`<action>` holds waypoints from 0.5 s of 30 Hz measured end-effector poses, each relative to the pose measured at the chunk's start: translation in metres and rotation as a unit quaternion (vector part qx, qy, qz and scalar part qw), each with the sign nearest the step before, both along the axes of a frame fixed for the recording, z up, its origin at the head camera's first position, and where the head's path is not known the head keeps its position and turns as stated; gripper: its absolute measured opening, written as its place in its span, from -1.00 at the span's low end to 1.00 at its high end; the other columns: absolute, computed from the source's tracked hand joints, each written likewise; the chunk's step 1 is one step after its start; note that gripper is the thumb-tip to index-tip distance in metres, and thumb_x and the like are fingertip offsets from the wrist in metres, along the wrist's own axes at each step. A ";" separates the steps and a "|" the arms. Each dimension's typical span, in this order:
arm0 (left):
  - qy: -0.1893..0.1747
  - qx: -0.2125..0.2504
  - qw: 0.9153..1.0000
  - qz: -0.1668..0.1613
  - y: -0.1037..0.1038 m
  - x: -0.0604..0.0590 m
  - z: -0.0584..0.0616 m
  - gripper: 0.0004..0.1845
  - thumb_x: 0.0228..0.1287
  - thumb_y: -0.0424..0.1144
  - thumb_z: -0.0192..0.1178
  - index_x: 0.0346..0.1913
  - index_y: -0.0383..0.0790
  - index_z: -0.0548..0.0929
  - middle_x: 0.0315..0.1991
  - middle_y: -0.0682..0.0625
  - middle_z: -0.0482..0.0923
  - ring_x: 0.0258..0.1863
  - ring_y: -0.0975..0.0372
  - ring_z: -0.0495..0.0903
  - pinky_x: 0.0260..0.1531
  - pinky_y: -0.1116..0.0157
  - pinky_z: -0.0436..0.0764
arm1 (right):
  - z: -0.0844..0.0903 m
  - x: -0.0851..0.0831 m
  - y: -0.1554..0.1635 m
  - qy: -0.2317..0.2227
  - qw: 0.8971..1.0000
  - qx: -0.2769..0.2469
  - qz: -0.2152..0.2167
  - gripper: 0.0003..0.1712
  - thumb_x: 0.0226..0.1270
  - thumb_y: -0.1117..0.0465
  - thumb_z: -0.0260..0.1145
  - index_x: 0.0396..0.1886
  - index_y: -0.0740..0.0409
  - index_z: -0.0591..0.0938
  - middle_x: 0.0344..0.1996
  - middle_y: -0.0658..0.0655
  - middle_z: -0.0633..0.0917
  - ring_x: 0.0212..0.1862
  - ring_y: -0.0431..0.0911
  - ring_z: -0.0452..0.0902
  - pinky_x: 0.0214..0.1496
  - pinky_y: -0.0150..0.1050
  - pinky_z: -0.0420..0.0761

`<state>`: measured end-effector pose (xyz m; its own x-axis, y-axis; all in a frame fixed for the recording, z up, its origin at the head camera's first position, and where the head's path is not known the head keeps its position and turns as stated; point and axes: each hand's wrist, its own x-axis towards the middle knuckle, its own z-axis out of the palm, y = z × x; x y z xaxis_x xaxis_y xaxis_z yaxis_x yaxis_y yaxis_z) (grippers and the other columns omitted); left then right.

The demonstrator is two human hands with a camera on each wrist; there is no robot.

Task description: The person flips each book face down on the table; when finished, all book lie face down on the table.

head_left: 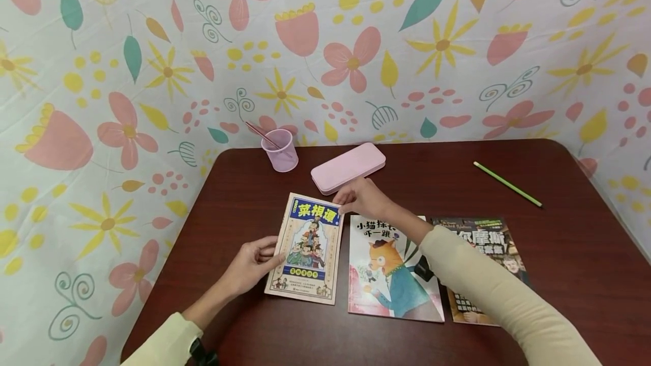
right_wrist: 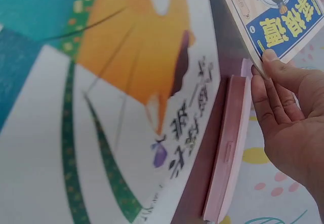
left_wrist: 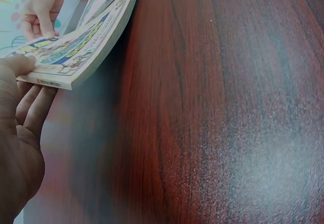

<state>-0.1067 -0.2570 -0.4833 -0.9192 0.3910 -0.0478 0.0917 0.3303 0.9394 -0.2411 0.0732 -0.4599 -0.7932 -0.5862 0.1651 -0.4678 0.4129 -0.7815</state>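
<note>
“So, what are the two hands holding?”

“They both have the same tan book [head_left: 305,256]. The left hand [head_left: 249,264] pinches its left side, low down, with the thumb on top and fingers under. The right hand [head_left: 363,197] pinches the top right corner.”

“Is each grip spread out?”

“No, each grip is closed on the book. I can't tell how hard they squeeze.”

“Where is the tan book?”

“Near the middle of the tabletop [head_left: 239,196], a bit to the left, with its cover facing up. The end near the person is up off the wood, and the book bends a little.”

“What's close by?”

“Just to the right is a white book [head_left: 396,275] with an orange animal on it. Next to that is a dark book [head_left: 493,236], and the right sleeve [head_left: 493,292] hides part of it. A pink pencil box [head_left: 348,168] lies just behind the right hand. A light purple cup [head_left: 283,160] with a thin stick [head_left: 260,133] in it stands at the back left. A green pencil [head_left: 508,184] lies well apart, on the right.”
</note>
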 end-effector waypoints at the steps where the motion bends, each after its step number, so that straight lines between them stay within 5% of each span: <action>1: -0.001 0.004 1.000 -0.006 -0.001 0.000 0.000 -0.51 0.57 -0.29 0.27 0.43 -0.41 0.53 0.09 -0.25 0.76 -0.06 0.11 0.82 -0.14 0.22 0.79 | 0.002 0.000 0.000 0.003 1.000 -0.005 0.002 -0.84 0.22 0.45 0.59 -0.26 0.15 0.87 -0.38 -0.01 0.81 -0.29 -0.14 0.72 -0.25 -0.22 0.67; 8: -0.018 0.015 0.998 -0.065 -0.008 0.001 -0.002 -0.58 0.76 -0.23 -0.04 0.37 -0.47 0.58 -0.03 -0.21 0.80 -0.15 0.12 0.81 -0.18 0.23 0.78 | 0.015 0.002 0.004 -0.004 0.999 -0.044 -0.005 -0.85 0.21 0.47 0.60 -0.27 0.21 0.87 -0.37 0.03 0.82 -0.27 -0.09 0.72 -0.25 -0.25 0.66; 11: -0.032 0.021 0.996 -0.087 -0.009 0.002 -0.001 -0.45 0.82 -0.17 -0.29 0.32 -0.53 0.58 -0.03 -0.22 0.79 -0.10 0.18 0.78 -0.08 0.30 0.72 | 0.019 0.002 0.006 -0.013 0.998 -0.055 -0.012 -0.86 0.23 0.45 0.59 -0.25 0.19 0.88 -0.34 0.03 0.83 -0.27 -0.10 0.73 -0.24 -0.26 0.66; 15: -0.094 0.061 0.987 -0.112 -0.008 0.003 0.002 -0.21 0.81 0.05 -0.55 0.42 -0.60 0.44 0.04 -0.35 0.74 -0.11 0.08 0.79 -0.02 0.26 0.71 | 0.023 0.002 0.008 -0.022 0.997 -0.067 -0.016 -0.87 0.25 0.43 0.58 -0.23 0.18 0.88 -0.27 0.05 0.86 -0.25 -0.10 0.77 -0.22 -0.28 0.66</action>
